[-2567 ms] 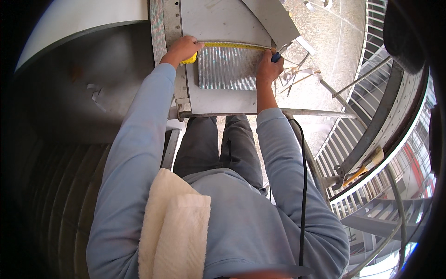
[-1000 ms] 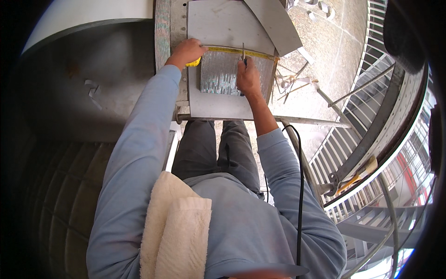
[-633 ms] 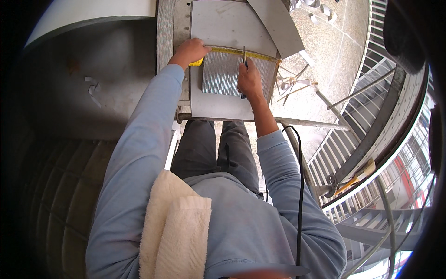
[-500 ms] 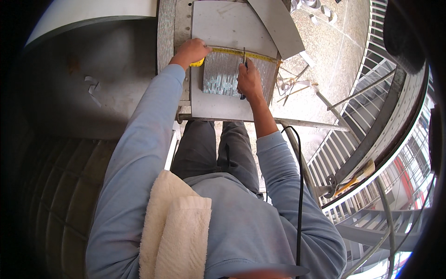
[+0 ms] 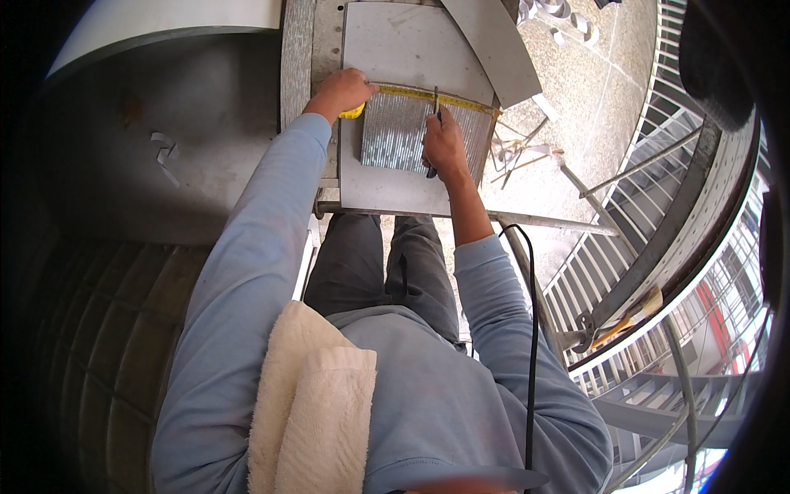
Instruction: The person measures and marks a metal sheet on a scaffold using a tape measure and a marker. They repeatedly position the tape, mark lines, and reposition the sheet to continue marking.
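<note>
My left hand (image 5: pixel 343 91) is closed on a yellow tape measure (image 5: pixel 353 111), at the left end of a silvery ribbed sheet (image 5: pixel 395 132). The yellow tape blade (image 5: pixel 403 90) runs from there to the right along the sheet's far edge. In my right hand (image 5: pixel 445 148) is a utility knife (image 5: pixel 434 170) with a dark handle, gripped with the fingers wrapped round it. Its thin blade points away from me and crosses the tape. Beneath the ribbed sheet lies a pale flat board (image 5: pixel 395 191).
A grey panel (image 5: pixel 498 49) overlaps the board's far right corner. To the left is a large grey surface (image 5: pixel 222 140) with a curled white scrap (image 5: pixel 167 156). White railings (image 5: pixel 601 247) curve along the right. A black cable (image 5: pixel 533 329) hangs by my right arm.
Both hands, the tape and the knife keep nearly the same places over the sheet. The whole view has shifted very slightly.
</note>
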`<state>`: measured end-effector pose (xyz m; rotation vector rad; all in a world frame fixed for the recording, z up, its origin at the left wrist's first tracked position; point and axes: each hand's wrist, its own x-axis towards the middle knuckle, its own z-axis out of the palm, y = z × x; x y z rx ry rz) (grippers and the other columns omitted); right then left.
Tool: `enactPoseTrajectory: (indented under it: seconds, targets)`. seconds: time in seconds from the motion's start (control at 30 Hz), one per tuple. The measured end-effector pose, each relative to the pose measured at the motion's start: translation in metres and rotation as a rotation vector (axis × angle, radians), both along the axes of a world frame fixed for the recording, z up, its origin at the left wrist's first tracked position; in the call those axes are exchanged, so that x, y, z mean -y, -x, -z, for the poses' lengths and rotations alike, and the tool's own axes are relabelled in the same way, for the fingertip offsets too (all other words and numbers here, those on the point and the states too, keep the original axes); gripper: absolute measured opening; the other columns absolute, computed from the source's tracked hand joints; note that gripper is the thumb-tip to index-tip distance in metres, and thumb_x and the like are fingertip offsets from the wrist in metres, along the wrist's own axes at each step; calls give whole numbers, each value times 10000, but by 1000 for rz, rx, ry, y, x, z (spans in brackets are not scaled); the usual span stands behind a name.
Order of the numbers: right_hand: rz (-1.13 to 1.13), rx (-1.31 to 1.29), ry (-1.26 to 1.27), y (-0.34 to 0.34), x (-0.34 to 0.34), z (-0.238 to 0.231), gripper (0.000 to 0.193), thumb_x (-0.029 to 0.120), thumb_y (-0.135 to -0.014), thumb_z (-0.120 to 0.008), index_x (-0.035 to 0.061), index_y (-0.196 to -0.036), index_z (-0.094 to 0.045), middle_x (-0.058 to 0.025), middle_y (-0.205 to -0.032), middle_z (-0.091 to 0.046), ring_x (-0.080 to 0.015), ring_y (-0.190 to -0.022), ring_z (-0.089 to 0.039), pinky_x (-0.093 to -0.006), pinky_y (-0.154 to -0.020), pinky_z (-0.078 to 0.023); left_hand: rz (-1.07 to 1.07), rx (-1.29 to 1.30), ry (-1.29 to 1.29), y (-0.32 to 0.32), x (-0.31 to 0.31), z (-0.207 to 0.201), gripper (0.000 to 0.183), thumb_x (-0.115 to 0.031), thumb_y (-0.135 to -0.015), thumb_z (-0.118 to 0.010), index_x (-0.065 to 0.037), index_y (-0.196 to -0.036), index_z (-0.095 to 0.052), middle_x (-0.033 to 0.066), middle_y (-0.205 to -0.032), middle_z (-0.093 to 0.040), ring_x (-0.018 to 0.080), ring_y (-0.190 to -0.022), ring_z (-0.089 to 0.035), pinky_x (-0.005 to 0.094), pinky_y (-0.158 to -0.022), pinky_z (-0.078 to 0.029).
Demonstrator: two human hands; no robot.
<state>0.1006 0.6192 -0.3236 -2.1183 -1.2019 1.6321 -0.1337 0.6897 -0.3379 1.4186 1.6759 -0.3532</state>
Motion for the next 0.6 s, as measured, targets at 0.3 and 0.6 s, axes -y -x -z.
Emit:
enactPoseTrajectory:
  seconds: [0.3,0.6]
  targets:
    - [-12,-7,11,-1,-2,-1,506,302,-1002,-465,-43,-1363,-549,-377,-1110,-659,-532,-1074,-636,-550,-948,-484,16,5,-46,2,3,8,489,-476,-963,-645,-27,-1121,-759,213,-1174,-723,383,-1105,-685,472,-966,-526]
    - [50,-40,177,2,-9,-24,446,289,-1002,-463,-34,-1291,-569,-362,-1060,-667,-529,-1036,-641,-557,-915,-487,-14,25,-95,6,8,24,513,-519,-943,-643,-30,-1045,-761,220,-1093,-734,408,-1024,-694,485,-898,-538]
